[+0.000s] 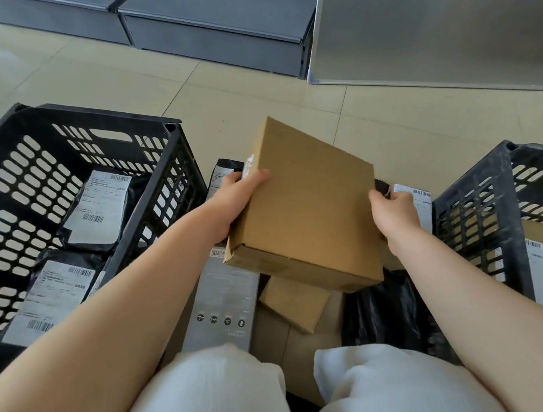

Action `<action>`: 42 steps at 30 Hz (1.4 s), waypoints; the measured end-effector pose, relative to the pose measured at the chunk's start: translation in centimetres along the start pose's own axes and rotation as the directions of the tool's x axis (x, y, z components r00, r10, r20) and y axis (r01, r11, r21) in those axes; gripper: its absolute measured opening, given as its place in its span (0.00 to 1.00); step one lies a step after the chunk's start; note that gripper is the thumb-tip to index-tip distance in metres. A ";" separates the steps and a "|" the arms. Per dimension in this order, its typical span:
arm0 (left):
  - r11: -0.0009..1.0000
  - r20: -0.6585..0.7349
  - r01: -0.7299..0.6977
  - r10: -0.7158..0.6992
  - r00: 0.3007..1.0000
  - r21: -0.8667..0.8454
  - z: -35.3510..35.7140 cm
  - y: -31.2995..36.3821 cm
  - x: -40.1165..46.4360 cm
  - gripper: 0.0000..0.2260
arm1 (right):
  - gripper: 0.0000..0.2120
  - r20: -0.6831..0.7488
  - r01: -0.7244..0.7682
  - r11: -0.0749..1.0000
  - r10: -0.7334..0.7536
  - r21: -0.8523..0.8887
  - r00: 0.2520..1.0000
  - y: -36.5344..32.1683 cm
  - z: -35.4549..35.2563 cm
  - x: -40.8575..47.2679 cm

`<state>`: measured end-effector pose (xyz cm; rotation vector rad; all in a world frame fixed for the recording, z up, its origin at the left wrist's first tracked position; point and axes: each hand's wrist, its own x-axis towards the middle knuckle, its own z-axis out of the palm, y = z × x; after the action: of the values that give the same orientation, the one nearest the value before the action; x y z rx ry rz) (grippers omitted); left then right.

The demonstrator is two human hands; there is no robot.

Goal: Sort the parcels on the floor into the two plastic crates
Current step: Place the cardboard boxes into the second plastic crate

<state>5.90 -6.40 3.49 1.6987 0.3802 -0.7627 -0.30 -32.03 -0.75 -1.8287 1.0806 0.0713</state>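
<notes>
Cardboard box (pixel 305 208) gripped at both edges by left hand (pixel 237 196) and right hand (pixel 393 212), tilted over floor pile. Slip risked: fingertip hold only.

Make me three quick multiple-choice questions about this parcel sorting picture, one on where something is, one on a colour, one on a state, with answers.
1. Where do the black mailer bags with labels lie?
A. left crate
B. grey shelf
C. person's lap

2. What colour is the held box?
A. white
B. brown
C. red

3. How is that box held?
A. lying on the floor
B. one hand only
C. both hands

Answers:
A, the bags sit inside the left crate.
B, the held box is plain brown cardboard.
C, the left hand and right hand grip opposite edges.
</notes>
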 end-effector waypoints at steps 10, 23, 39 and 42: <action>0.997 -0.113 0.001 -0.010 0.994 -0.079 -3.2 -3.7 0.8 0.33 | 0.19 0.516 -0.216 0.974 0.152 0.067 0.843 -0.1 0.0 -1.8; 0.932 -0.261 -0.155 0.068 0.963 -0.327 -5.0 -4.1 0.9 0.07 | 0.21 0.418 -0.201 0.850 -0.024 0.487 0.908 -1.4 -0.7 -1.5; 0.961 -0.221 -0.159 0.108 0.969 -0.225 -4.6 -6.4 1.5 0.12 | 0.14 0.400 0.050 0.869 -0.277 0.492 0.874 -1.8 -0.2 -1.6; 0.954 -0.187 -0.178 0.134 0.973 -0.243 -4.4 -6.2 1.3 0.16 | 0.15 0.412 0.003 0.878 -0.228 0.479 0.882 -1.6 0.0 -1.5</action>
<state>4.26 -0.72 -1.51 1.5295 0.4368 -0.4329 -0.03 -30.85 1.11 -1.3379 0.5791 0.1488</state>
